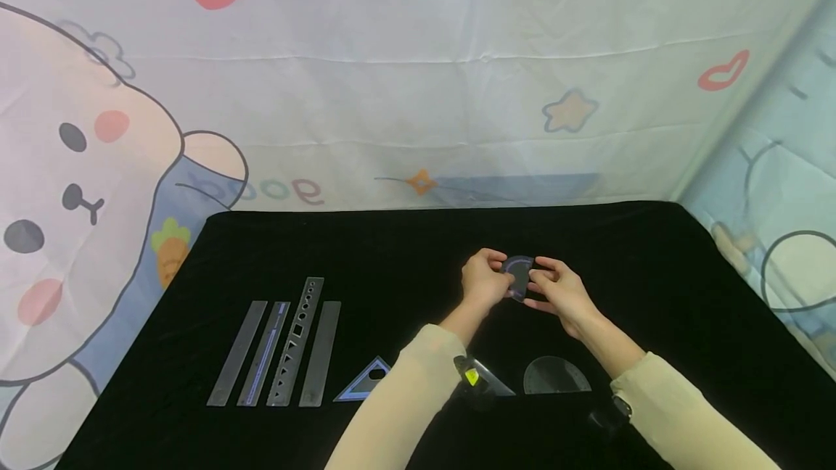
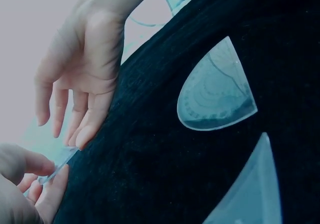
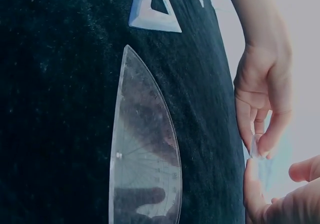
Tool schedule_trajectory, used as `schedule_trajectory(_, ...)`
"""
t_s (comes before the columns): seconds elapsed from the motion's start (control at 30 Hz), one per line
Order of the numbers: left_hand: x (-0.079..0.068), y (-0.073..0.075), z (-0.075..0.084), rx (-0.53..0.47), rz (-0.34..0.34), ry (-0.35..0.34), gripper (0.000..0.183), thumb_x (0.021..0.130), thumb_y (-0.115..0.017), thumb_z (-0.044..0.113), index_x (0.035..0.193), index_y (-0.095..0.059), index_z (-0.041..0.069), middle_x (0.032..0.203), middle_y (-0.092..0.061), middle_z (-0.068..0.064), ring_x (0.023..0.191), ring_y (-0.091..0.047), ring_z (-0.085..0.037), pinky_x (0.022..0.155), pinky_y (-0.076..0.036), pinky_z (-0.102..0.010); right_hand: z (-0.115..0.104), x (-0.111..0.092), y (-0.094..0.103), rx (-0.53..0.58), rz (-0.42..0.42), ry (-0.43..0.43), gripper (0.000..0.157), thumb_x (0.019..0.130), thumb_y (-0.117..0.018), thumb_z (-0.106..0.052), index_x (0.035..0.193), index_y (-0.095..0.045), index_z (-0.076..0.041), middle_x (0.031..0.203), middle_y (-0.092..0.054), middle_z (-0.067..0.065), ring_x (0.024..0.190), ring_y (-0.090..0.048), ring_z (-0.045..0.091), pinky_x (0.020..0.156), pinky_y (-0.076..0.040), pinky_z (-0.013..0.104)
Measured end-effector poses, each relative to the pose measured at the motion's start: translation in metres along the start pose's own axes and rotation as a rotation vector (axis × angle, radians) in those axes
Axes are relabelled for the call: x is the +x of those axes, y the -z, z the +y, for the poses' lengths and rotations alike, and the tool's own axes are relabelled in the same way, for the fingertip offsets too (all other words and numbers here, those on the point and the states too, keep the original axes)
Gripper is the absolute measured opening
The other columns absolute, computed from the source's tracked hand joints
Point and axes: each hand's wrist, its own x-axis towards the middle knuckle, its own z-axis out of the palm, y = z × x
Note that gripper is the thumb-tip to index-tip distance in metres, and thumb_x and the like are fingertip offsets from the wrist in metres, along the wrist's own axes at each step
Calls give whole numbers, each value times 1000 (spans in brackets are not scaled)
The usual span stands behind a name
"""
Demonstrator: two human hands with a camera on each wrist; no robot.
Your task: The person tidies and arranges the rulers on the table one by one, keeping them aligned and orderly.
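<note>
Above the black table, my left hand pinches a small clear protractor with blue markings between thumb and fingers. It stands tilted, its straight edge toward the right. My right hand is at that edge with fingers spread. In the left wrist view, a right fingertip meets the end of the held protractor. The right wrist view has the right thumb apart from it. On the cloth below lies a larger clear protractor, also seen in the right wrist view.
To the left lie several rulers in a row, among them a stencil ruler and one with a blue stripe. A blue-edged set square is partly behind the left sleeve. A clear set square lies under the left wrist.
</note>
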Motion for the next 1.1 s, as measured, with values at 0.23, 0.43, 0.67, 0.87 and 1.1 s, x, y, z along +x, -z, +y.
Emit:
schedule_trajectory(0.23,-1,4,-3,31,-51,-59,28,73,-71,-5,97,-64,7,91,-60,-5,54,-60,-13,47,-53,-22,1,-1,0,50,6,-32,59,96,-41,-18,144,-11,-2,135,-28,24,121,-42,34,84,-53,30)
schedule_trajectory(0.43,-6,10,-3,72,-118,-107,25,74,-71,-4,95,-65,8,90,-58,-3,53,-59,-11,48,-53,-21,2,0,4,72,15,-51,61,95,-43,-17,145,-10,-2,130,-35,20,101,-54,18,82,-53,28)
schedule_trajectory(0.67,-13,15,-1,89,-211,-117,23,76,-70,-2,95,-64,9,91,-59,-4,57,-60,-12,50,-53,-22,7,-2,9,65,-43,-65,50,95,-46,-14,138,-26,2,103,-47,6,81,-56,7,76,-55,25)
schedule_trajectory(0.87,-18,17,2,87,-249,-120,22,77,-69,-1,95,-64,9,91,-59,-3,60,-60,-12,52,-54,-23,9,-4,12,56,-78,-46,36,95,-46,-13,125,-34,2,95,-48,3,77,-56,6,74,-55,24)
schedule_trajectory(1.1,-22,19,0,39,-246,-118,25,76,-69,-2,99,-62,5,88,-60,-4,60,-62,-13,53,-55,-26,10,-7,12,66,-68,-21,29,94,-46,-12,119,-35,-2,95,-50,2,77,-57,6,74,-55,26)
